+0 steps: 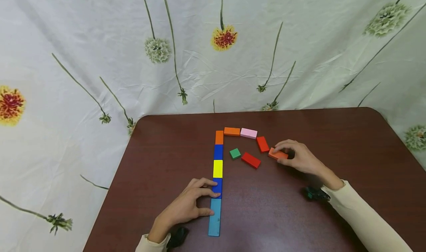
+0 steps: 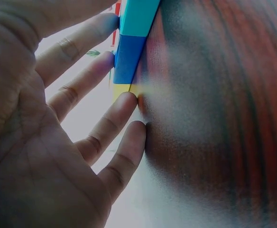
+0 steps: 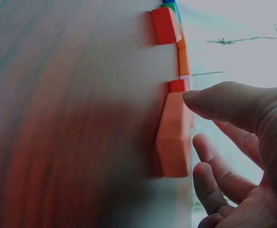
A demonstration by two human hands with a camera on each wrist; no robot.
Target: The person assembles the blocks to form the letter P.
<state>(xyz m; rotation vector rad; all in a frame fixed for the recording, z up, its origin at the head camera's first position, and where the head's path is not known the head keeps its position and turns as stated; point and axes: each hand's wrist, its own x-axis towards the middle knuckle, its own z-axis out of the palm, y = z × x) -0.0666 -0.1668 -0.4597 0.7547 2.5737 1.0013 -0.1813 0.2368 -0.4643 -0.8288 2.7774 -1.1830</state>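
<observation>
A straight column of flat blocks runs away from me: a light blue block (image 1: 214, 222), a blue block (image 1: 217, 190), a yellow block (image 1: 217, 168), another blue block (image 1: 218, 152) and an orange block (image 1: 219, 137). My left hand (image 1: 186, 202) rests along its left side, fingertips on the nearer blue block and thumb at the light blue one. From the far end, a second orange block (image 1: 232, 131), a pink block (image 1: 249, 133) and a red block (image 1: 262, 144) curve right. My right hand (image 1: 301, 157) pinches an orange-red block (image 3: 174, 135) at that red block's near end.
Inside the curve lie a green block (image 1: 235, 153) and a loose red block (image 1: 251, 160). All of it sits on a dark brown table (image 1: 159, 144) with rounded far corners. A flower-print cloth (image 1: 199, 70) hangs behind the table.
</observation>
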